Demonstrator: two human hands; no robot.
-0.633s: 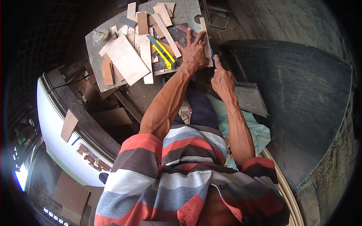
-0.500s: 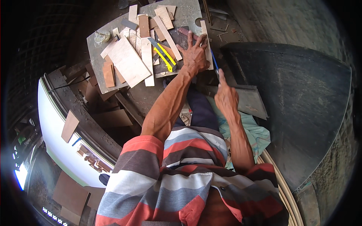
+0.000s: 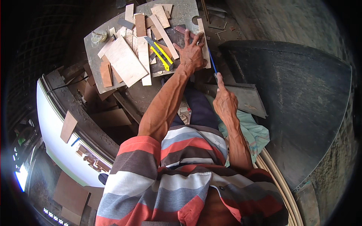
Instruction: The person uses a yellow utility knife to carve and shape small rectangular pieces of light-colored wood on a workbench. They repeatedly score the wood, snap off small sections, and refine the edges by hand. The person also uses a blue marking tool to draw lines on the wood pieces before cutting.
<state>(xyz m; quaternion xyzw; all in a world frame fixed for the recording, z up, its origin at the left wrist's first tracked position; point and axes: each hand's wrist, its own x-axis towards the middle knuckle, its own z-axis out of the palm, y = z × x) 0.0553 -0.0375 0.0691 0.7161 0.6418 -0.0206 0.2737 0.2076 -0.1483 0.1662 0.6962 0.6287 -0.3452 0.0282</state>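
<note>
My left hand [image 3: 192, 54] lies with its fingers spread on the near right edge of the board-topped table, pressing a pale thin wood strip [image 3: 202, 35]. Its fingertips also rest by a reddish-brown block [image 3: 181, 28]. Just off the table's right edge, my right hand [image 3: 226, 101] is closed around a slim blue blade-like tool [image 3: 212, 61], the index finger stretched along it. Its handle is hidden in the fist. The blade runs alongside the strip; I cannot tell whether they touch. Left of my left hand lies a yellow and black utility knife [image 3: 161, 55].
Plywood offcuts [image 3: 126, 62] and strips cover the tabletop [image 3: 92, 49], with a clear jar [image 3: 98, 36] at its left corner. A large dark panel [image 3: 290, 94] leans on the right. Green cloth [image 3: 245, 130] lies beside my right forearm. A white curved panel [image 3: 54, 120] stands left.
My right hand has drawn back slightly toward me with the blue tool, and more of the blade shows. My left hand keeps its place on the strip. The whole view has shifted a little.
</note>
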